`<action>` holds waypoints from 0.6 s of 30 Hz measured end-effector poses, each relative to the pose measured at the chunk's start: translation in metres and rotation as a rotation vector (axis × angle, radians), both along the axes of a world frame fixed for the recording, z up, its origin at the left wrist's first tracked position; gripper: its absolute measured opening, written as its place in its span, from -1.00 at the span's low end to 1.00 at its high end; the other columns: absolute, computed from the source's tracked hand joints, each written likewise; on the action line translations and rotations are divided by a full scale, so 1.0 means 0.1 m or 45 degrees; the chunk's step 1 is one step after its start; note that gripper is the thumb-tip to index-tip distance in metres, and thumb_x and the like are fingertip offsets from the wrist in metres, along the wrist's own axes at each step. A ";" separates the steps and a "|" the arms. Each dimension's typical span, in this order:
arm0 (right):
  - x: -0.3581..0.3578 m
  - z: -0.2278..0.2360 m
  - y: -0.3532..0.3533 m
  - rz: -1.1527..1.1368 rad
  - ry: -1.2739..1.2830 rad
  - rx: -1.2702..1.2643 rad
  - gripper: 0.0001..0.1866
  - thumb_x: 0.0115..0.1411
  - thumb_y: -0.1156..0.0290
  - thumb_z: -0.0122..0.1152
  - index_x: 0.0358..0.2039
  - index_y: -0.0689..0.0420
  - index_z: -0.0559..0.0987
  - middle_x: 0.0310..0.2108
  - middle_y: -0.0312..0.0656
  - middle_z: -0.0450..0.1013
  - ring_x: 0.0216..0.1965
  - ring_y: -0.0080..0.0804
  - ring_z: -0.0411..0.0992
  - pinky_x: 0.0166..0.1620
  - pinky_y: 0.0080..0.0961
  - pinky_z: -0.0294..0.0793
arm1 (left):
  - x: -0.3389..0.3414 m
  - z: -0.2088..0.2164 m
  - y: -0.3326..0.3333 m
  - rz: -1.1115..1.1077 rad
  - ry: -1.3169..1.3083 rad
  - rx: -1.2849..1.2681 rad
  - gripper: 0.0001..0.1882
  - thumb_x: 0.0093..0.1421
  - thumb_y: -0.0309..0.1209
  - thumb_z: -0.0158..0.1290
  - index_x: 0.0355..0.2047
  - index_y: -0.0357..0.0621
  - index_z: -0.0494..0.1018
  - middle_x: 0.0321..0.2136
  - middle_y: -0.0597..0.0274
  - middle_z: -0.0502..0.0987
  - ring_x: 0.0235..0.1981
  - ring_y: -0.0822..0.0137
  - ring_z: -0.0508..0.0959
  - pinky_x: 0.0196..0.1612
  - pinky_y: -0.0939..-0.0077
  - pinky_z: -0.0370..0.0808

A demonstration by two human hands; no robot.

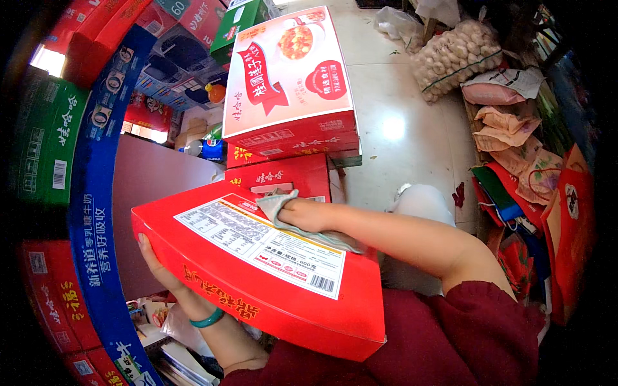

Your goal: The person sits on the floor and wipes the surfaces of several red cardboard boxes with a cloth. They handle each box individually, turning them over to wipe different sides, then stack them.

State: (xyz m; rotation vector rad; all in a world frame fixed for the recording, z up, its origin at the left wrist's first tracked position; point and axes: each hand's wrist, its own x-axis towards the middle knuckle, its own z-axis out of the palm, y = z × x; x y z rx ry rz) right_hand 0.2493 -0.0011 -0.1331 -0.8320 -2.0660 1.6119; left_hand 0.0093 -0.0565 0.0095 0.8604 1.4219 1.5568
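We note the red box (pixel 257 269) tilted before the maroon shirt (pixel 444 334); left hand (pixel 159 265) grips its left end, fingers partly hidden; right hand (pixel 305 215) curls over a grey cloth (pixel 277 202) against its labelled face.

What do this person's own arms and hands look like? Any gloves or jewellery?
Both the left hand and right hand are bare, without gloves. A smooth, rounded teal bangle circles the left wrist; the right wrist has none. The right sleeve is short and plain dark red, leaving the forearm uncovered.
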 end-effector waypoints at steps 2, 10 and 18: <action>-0.10 0.09 0.16 0.054 -0.076 -0.082 -0.48 0.26 0.18 -0.25 0.02 0.36 0.40 0.09 0.21 0.28 0.12 0.00 0.26 0.16 -0.34 0.21 | 0.05 0.03 -0.02 0.003 0.003 -0.015 -0.26 0.20 0.18 -0.33 0.03 -0.30 0.22 -0.12 -0.19 0.43 -0.19 0.18 0.57 -0.25 0.41 0.59; -0.54 -0.08 0.51 -0.107 0.082 -0.105 -0.55 0.24 0.28 -0.19 0.01 0.33 0.41 0.02 0.13 0.37 0.04 -0.12 0.36 0.10 -0.39 0.28 | 0.17 0.07 0.05 0.083 0.015 -0.005 -0.26 0.19 0.18 -0.34 0.03 -0.29 0.23 -0.11 -0.17 0.43 -0.18 0.19 0.56 -0.22 0.36 0.58; -0.44 -0.10 0.48 -0.311 0.244 -0.420 -0.62 0.25 0.20 -0.12 -0.14 0.23 0.48 -0.23 -0.05 0.49 -0.20 -0.26 0.43 -0.14 -0.33 0.37 | 0.15 0.07 0.03 0.090 0.026 0.018 -0.29 0.21 0.15 -0.36 0.03 -0.29 0.21 -0.13 -0.17 0.43 -0.19 0.21 0.57 -0.25 0.39 0.60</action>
